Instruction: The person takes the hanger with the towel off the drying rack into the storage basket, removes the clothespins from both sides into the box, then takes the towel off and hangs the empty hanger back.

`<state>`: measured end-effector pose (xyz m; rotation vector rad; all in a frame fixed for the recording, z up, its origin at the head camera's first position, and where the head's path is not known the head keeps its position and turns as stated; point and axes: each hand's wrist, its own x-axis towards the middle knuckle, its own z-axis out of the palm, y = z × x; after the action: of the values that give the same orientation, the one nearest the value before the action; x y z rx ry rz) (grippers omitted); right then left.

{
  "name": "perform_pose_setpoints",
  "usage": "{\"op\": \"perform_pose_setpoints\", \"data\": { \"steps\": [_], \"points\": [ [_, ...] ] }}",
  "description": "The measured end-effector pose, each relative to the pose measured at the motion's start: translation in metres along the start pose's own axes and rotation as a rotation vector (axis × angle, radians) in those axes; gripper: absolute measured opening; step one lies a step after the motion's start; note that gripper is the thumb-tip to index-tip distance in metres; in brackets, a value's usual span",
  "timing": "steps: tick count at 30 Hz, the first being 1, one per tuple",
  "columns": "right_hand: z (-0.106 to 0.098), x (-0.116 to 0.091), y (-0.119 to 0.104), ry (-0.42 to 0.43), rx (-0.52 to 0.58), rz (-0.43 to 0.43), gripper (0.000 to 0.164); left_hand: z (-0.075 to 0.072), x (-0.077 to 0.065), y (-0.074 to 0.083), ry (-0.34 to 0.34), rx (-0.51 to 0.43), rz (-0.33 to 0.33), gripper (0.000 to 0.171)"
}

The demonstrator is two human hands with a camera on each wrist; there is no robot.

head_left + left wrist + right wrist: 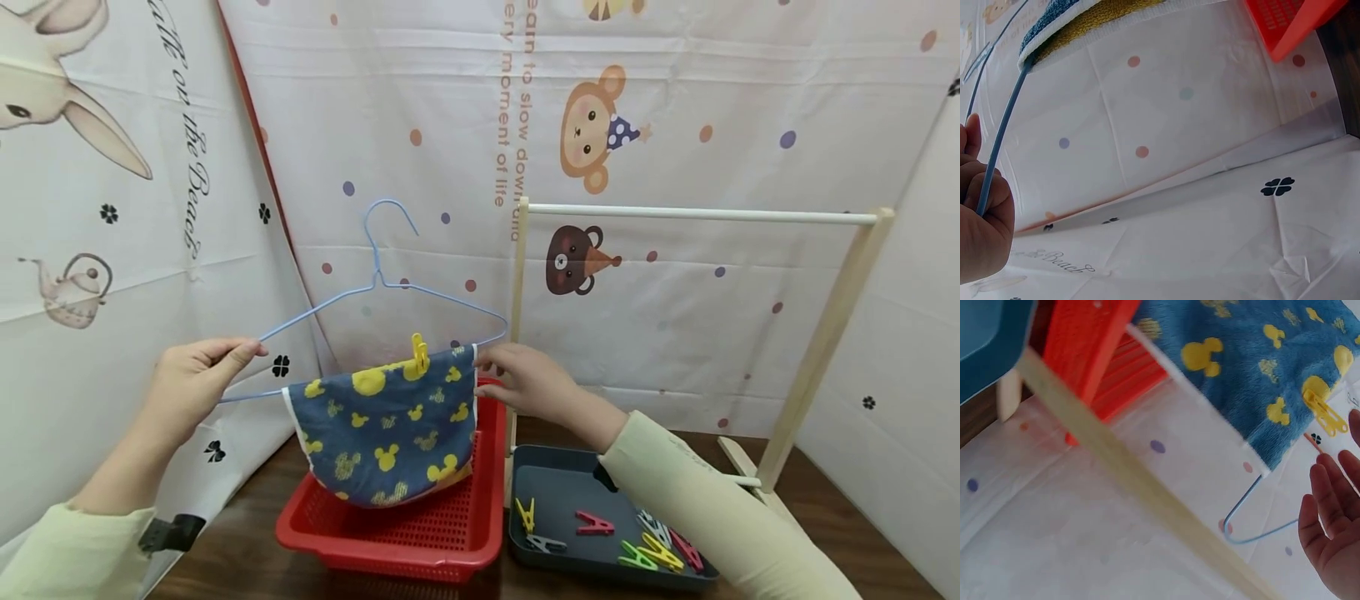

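My left hand grips the left end of a blue wire hanger, its hook upward. A dark blue towel with yellow mouse-head shapes and white edging hangs folded over the bottom wire. One yellow clothespin clips its top edge, right of the middle. By the towel's upper right corner is my right hand, its fingers loosely bent. The right wrist view shows those fingers spread and holding nothing, near the clothespin. In the left wrist view, the hanger wire runs through my curled left fingers.
A red basket stands beneath the towel. Right of it is a dark grey tray with several coloured clothespins, partly under my right forearm. Behind stands a wooden rack with a white bar.
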<state>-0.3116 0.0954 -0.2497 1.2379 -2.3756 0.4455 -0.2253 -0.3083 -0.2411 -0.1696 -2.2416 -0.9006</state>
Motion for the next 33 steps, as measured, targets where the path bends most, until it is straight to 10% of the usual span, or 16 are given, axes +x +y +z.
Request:
{"op": "perform_pose_setpoints", "data": {
  "steps": [20,33],
  "points": [
    [0.021,0.073,-0.020,-0.156,0.220,0.262,0.064,0.004,0.002,0.002,-0.010,0.029,-0.018,0.029],
    [0.025,0.092,-0.021,-0.133,0.270,0.248,0.039,0.006,0.004,0.001,-0.004,0.020,-0.001,0.030]
  ]
}}
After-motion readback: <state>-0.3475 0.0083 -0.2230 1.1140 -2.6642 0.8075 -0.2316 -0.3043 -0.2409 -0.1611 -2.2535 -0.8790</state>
